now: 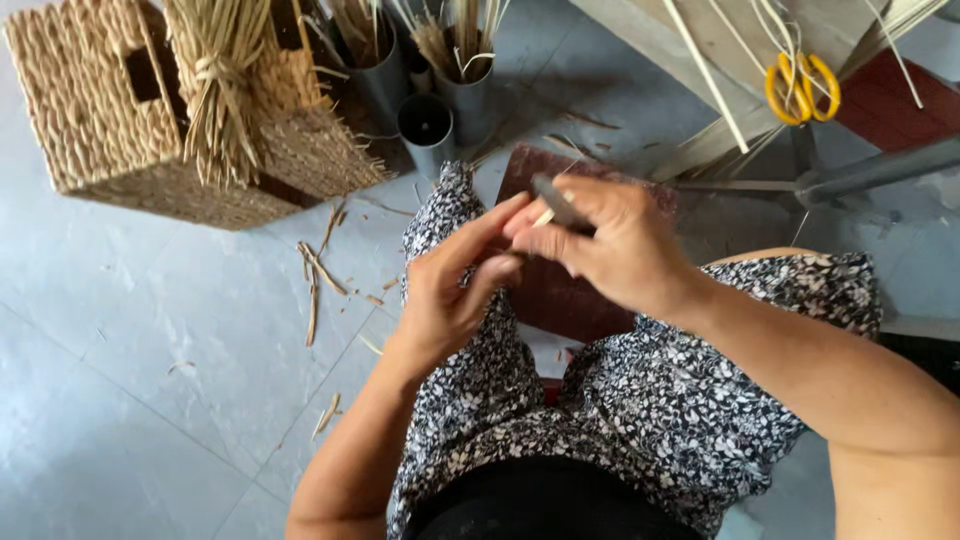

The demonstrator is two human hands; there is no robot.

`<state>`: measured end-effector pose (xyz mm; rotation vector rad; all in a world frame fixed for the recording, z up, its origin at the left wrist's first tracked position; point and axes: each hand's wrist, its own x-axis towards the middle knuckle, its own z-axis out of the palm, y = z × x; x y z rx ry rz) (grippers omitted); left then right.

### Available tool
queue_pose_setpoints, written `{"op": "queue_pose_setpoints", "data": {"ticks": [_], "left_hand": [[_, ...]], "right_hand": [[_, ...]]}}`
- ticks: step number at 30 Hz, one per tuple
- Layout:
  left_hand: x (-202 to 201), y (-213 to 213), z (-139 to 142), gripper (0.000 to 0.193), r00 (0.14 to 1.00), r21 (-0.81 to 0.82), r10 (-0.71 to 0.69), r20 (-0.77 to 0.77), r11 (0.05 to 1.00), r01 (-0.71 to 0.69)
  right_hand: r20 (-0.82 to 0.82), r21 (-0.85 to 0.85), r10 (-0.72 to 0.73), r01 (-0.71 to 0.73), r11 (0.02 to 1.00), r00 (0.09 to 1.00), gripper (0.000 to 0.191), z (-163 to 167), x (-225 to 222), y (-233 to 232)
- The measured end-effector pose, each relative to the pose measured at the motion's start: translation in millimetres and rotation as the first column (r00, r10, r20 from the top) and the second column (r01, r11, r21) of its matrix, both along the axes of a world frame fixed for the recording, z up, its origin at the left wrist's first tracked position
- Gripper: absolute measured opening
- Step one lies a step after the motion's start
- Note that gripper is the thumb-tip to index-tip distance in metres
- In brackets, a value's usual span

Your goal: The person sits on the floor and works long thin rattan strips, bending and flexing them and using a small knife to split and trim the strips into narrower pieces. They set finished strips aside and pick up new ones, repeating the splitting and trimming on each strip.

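two hands over the lap, close together and touching at the fingertips. right hand (612, 245): fingers curled round a dark knife (560, 203), thumb pressed along it. left hand (452, 290): fingers bent, pinching a pale straw strip (543, 217) that runs up to the knife; how much of the strip lies in the hand cannot be told. patterned dress (640, 400) over both knees, dark red board (560, 290) beneath the hands. woven basket (110, 110) upper left on the grey floor (150, 380), tied straw bundle (215, 90) leaning against it. metal tubes (430, 125) just beside the basket, some holding straw stalks. straw scraps (318, 275) scattered on the floor near the left knee. yellow scissors (803, 88) upper right, lying on a wooden plank (690, 50) well apart from the hands
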<state>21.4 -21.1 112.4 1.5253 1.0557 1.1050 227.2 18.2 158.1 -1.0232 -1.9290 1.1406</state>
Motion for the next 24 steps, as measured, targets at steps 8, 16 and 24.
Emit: {"op": "queue_pose_setpoints", "data": {"ticks": [8,16,24], "left_hand": [[-10,-14,6,0.027,0.992,0.158,-0.018,0.122,0.987,-0.002],[-30,-35,-3,0.024,0.987,0.193,-0.059,0.149,0.981,0.03],[-32,-54,-6,0.014,0.958,0.201,-0.09,0.273,0.979,0.035]], "right_hand": [[-0.32,-0.597,-0.233,-0.005,0.803,0.918,0.034,-35,28,-88],[-0.233,-0.823,-0.252,-0.052,0.566,0.939,0.038,-132,8,-181],[-0.369,-0.554,-0.206,-0.036,0.832,0.906,0.048,-88,26,-158]]}}
